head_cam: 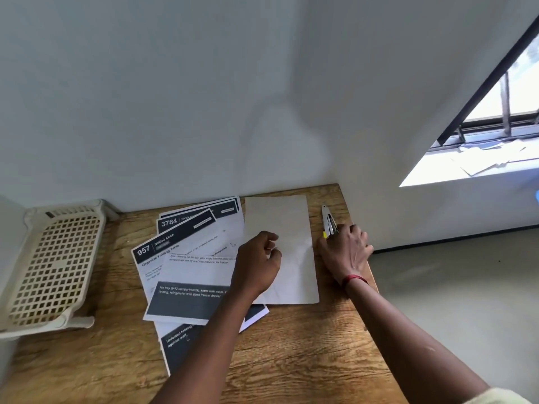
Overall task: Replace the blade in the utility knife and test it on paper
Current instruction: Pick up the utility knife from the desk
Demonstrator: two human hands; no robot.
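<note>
Pickup of the tool looks like the step in hand. Silver and yellow utility knife [328, 218] lies flat on the brown wooden table [291, 354], just right of the blank white paper sheet [280, 217], tip end pointing away toward the white wall [175, 97]. Right hand [345, 250] reaches forward along the table's right edge, palm down, fingers curled over the knife's near end. Only the far half of the knife shows beyond the knuckles, so the grip reads as closed round the handle. Thin red wristband [354, 279] sits on that wrist.

Left hand [258, 259] comes in from lower centre and rests on the left edge of the blank sheet, probably to steady it as the test piece. Its fingers are curled inward, knuckles up. Cannot tell whether they pinch the paper or only weigh on it.

Blank sheet partly overlaps a fanned pile of printed sheets with dark header bars [189, 258], likely kept on top so a cut goes into plain paper. Cream plastic lattice basket [55, 266] stands at the table's left end, well apart from both hands.

Whether the blade is exposed, or has been changed yet, cannot be made out. Judged early in the task: knife not lifted, paper uncut.
</note>
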